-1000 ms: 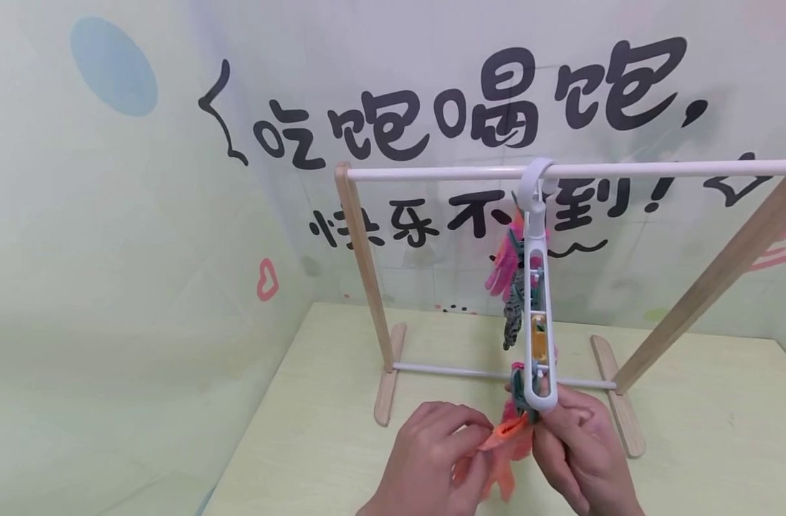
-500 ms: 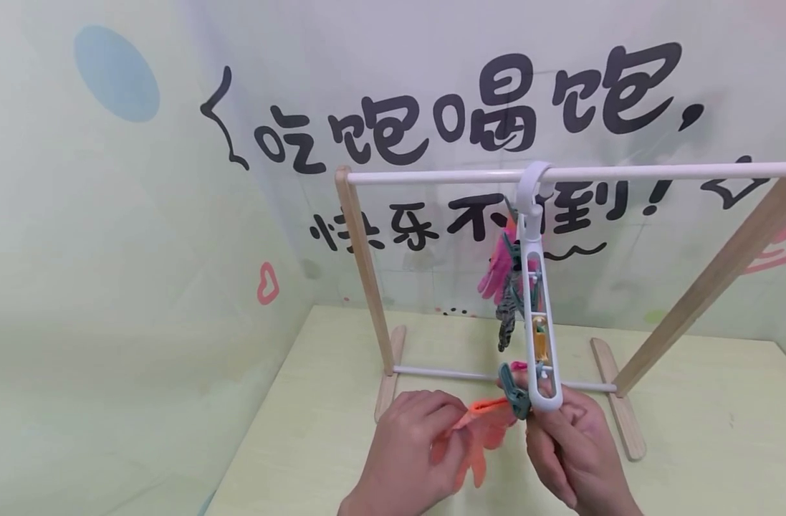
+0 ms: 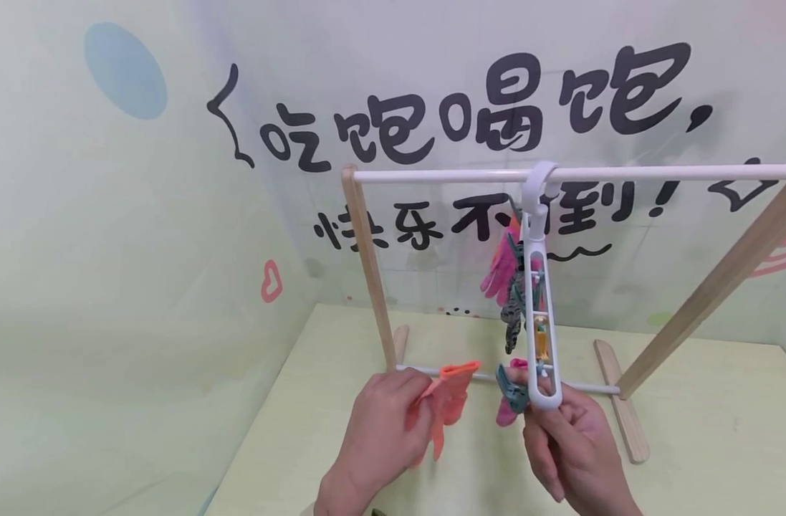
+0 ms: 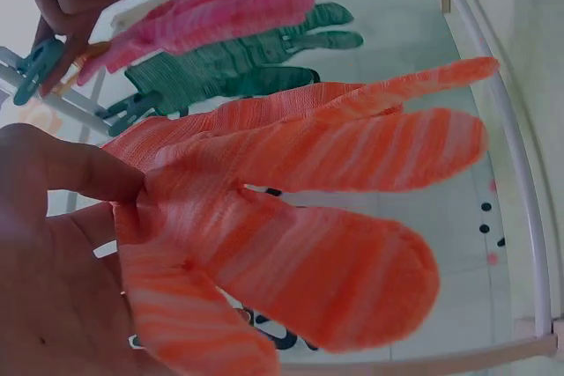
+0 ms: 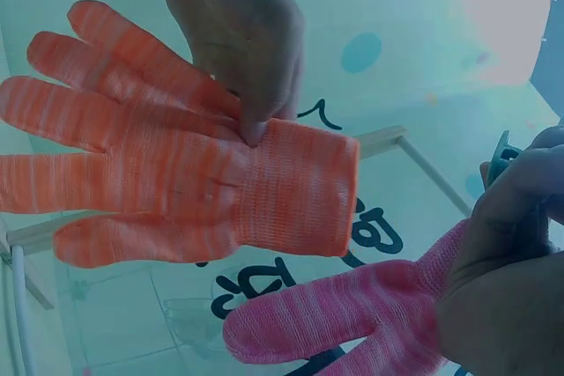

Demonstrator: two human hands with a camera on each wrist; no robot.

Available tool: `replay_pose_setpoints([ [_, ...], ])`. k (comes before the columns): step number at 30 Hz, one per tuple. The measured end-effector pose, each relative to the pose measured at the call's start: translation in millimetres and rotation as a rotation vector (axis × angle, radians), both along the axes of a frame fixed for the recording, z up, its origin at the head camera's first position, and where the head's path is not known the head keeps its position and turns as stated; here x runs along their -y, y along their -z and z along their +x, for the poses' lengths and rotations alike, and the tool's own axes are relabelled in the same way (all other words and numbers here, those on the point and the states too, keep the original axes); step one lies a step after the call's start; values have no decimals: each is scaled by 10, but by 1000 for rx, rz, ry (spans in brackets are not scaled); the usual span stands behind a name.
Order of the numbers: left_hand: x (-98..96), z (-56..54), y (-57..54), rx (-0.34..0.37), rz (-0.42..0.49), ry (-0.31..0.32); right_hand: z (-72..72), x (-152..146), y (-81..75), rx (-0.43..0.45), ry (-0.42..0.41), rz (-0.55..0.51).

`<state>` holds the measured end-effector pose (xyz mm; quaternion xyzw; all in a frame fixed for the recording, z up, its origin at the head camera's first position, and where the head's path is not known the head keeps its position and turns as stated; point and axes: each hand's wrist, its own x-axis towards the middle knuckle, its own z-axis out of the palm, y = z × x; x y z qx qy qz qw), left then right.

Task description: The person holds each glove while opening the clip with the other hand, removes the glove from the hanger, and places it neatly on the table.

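Note:
My left hand [image 3: 382, 419] pinches an orange striped knit glove [image 3: 453, 394] near its cuff, held left of the white hanger [image 3: 539, 322]. In the right wrist view the orange glove [image 5: 159, 147] spreads out with its fingers to the left. At the hanger's front end, my right hand [image 3: 580, 444] has its fingers curled round the frame, beside a teal clip [image 3: 512, 388]. A pink glove [image 5: 379, 310] hangs close by that hand, partly hidden by it. Teal [image 4: 220, 68] and pink [image 4: 220, 11] gloves show beyond the orange one in the left wrist view.
The hanger hooks over the white top bar [image 3: 431, 176] of a rack with wooden posts [image 3: 370, 272]. Farther back on it hang a pink glove [image 3: 498, 272] and a dark patterned one [image 3: 511, 322]. A lower bar [image 3: 599, 388] crosses above the pale table [image 3: 708, 430].
The orange glove has come away from the teal clip and moved left and up with my left hand. My right hand has stayed at the hanger's front end.

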<state>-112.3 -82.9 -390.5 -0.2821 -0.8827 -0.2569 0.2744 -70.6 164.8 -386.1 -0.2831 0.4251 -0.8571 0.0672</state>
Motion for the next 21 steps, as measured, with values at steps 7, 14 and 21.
replay_pose_setpoints([
  [7,86,-120,56,87,-13,-64,-4,-9,-15,-13,56,28],
  [14,153,-207,82,174,-9,-112,-8,-15,-3,-29,93,63],
  [21,271,-313,126,236,23,-139,-6,-6,9,-103,122,72],
])
